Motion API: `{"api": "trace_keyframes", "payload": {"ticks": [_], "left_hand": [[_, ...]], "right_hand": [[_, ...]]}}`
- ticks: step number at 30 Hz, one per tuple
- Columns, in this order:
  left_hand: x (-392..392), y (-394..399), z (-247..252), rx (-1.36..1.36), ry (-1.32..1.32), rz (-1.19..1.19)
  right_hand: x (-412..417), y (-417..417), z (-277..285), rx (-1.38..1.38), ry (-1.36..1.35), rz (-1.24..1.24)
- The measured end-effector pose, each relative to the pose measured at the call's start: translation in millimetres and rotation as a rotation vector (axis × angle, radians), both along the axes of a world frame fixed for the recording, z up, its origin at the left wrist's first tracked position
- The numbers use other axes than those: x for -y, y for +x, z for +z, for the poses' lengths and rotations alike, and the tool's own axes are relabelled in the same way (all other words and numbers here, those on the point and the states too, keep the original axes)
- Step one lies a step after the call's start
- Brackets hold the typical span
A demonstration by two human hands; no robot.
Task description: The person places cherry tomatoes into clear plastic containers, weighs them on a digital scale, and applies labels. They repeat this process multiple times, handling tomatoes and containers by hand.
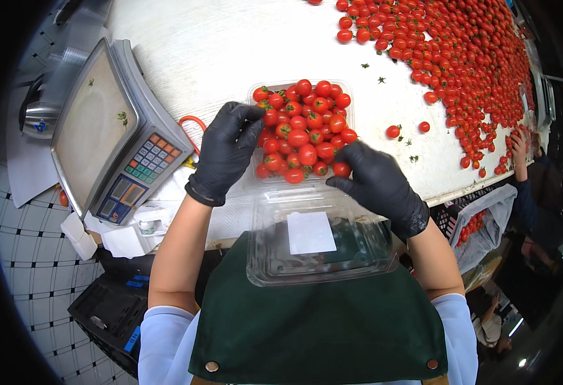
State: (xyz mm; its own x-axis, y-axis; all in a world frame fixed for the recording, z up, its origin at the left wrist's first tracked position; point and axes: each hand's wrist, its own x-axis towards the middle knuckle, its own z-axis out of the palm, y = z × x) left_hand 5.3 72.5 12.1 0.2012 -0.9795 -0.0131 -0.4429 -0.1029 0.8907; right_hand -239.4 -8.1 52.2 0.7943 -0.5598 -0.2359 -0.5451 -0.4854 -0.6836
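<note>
A clear plastic clamshell container point(349, 96) sits on the white table, its base heaped with red cherry tomatoes point(298, 138). Its hinged lid point(272, 262) hangs open toward me over the table edge and bears a blank-looking white label point(312, 233). At the heap's left side is my black-gloved left hand point(228, 151), thumb and forefinger slightly apart, tips against the outer tomatoes. My right hand point(380, 185), also black-gloved and slightly blurred, is at the near right corner. Between its thumb and fingers is one cherry tomato point(341, 170).
A digital scale point(118, 130) stands on the left, with red-handled scissors point(194, 126) beside it. Loose cherry tomatoes point(464, 72) spread across the table's right. Another person's hand point(518, 149) reaches in there. A lined crate point(488, 216) stands below the right edge, a black crate point(111, 313) lower left.
</note>
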Motion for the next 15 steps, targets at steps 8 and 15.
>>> {"api": "trace_keyframes", "payload": {"ticks": [8,15], "left_hand": [[-32,-12,13,0.560,0.127,-0.289],[-8,-5,1,0.099,0.058,0.054]], "right_hand": [[14,6,-14,0.029,-0.274,-0.162],[-6,1,-23,0.016,-0.105,-0.115]]}}
